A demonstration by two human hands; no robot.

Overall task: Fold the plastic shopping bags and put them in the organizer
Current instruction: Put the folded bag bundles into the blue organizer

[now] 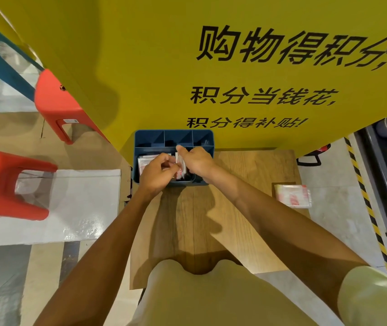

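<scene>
Both hands over organizer [140, 140]: left hand [156, 174] and right hand [196, 161] pinch a folded bag [180, 164] upright in the front compartment. Ideally, slide it straight down beside stored bags [144, 161].

Bright, even overhead light; soft arm shadows fall on the wooden table [253, 184]. Glare on the glossy floor [79, 222]. Wide-angle lens bends edges; detail soft

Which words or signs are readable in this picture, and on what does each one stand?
"购物得积分" on the yellow board, top line.
"积分当钱花" on the board, middle line.
"积分得补贴!" on the board, bottom line.
Red print on the folded bags: too blurred.
Stickers on the red stools: too small.
</scene>
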